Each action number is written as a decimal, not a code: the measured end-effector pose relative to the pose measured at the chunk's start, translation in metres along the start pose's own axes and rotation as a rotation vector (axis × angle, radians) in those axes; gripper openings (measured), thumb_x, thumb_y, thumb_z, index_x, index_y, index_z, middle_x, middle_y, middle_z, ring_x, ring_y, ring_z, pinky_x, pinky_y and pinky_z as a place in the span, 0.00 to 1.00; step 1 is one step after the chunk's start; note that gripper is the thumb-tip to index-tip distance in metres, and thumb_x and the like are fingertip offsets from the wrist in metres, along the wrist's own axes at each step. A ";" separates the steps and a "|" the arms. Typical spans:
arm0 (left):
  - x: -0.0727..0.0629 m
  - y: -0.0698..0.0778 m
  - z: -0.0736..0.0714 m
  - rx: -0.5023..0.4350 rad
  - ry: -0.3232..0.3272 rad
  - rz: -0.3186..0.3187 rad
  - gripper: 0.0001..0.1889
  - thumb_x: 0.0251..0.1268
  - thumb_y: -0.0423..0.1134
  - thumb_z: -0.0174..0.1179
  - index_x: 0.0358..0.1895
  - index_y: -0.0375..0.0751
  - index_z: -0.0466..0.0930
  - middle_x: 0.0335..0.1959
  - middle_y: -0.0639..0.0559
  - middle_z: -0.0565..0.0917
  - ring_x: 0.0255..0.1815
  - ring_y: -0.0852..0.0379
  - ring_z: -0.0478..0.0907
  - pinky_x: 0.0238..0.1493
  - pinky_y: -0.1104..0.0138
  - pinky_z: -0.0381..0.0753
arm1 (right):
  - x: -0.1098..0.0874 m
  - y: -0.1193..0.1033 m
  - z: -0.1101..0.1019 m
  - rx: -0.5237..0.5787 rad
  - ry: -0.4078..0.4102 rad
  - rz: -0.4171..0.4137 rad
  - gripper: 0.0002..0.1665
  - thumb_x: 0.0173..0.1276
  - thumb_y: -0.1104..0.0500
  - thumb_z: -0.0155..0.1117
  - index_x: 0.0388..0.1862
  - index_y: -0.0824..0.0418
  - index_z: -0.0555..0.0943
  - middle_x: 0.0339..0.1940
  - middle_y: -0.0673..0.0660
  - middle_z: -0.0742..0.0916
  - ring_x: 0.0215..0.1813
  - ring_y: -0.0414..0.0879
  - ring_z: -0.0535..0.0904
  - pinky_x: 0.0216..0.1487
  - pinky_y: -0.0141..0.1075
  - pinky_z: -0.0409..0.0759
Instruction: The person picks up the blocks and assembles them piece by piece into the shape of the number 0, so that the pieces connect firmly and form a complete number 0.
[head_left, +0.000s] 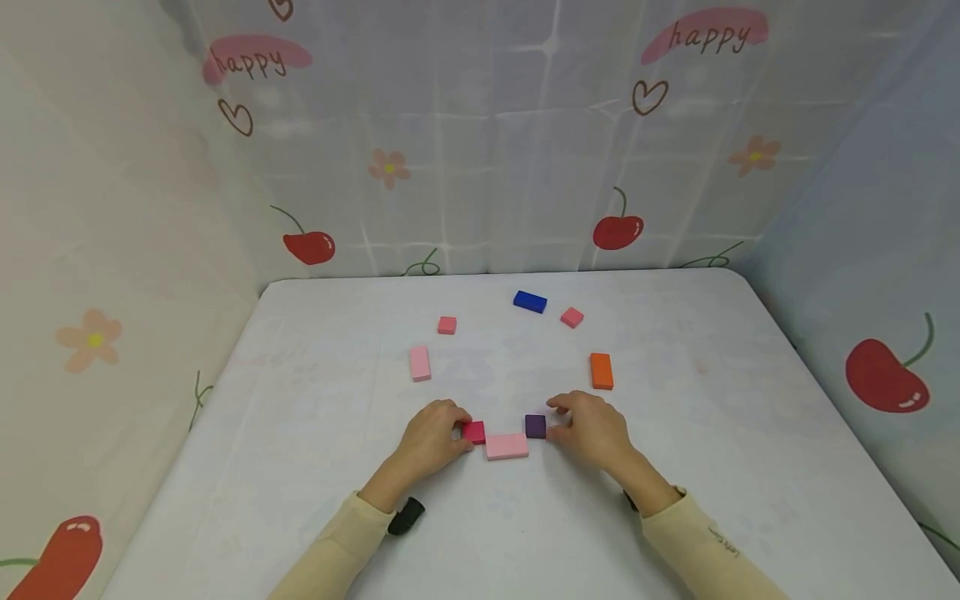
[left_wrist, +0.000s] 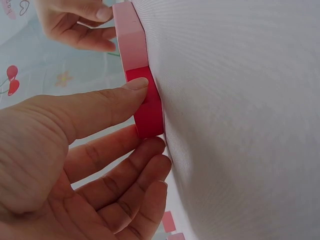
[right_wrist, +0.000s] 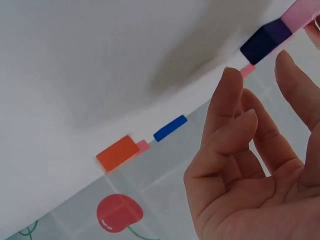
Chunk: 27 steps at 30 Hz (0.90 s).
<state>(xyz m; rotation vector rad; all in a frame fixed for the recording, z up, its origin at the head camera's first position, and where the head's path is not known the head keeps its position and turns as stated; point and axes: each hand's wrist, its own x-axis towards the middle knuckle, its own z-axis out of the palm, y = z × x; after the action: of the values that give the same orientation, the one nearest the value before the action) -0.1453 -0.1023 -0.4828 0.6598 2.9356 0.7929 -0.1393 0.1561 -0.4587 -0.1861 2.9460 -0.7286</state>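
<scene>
My left hand [head_left: 437, 435] pinches a small red block [head_left: 474, 432] between thumb and fingers, down on the white table. The red block [left_wrist: 145, 102] touches the end of a long pink block [head_left: 507, 447], as the left wrist view shows. At the pink block's other end sits a small dark purple block [head_left: 536, 426]. Just right of the purple block, my right hand [head_left: 594, 429] is apart from it with its thumb and fingers spread. Nothing lies between the fingers of the right hand [right_wrist: 250, 160] in the right wrist view.
Farther back on the white table [head_left: 337, 333] lie a light pink block [head_left: 420, 364], a small coral block [head_left: 447, 325], a blue block [head_left: 530, 302], another coral block [head_left: 572, 317] and an orange block [head_left: 602, 371]. A printed curtain [head_left: 487, 192] hangs behind.
</scene>
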 end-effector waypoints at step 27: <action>-0.001 0.001 -0.002 -0.015 -0.009 -0.015 0.14 0.49 0.37 0.75 0.41 0.39 0.87 0.34 0.53 0.83 0.38 0.57 0.76 0.43 0.63 0.79 | 0.066 0.095 -0.061 0.269 -0.183 0.200 0.35 0.67 0.59 0.64 0.72 0.64 0.66 0.48 0.66 0.80 0.40 0.50 0.77 0.38 0.34 0.75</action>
<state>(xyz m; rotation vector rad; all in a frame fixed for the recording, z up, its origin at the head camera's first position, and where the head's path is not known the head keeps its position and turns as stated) -0.1447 -0.1030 -0.4804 0.6381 2.9196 0.8075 -0.2211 0.2576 -0.4541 0.0606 2.6137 -1.0050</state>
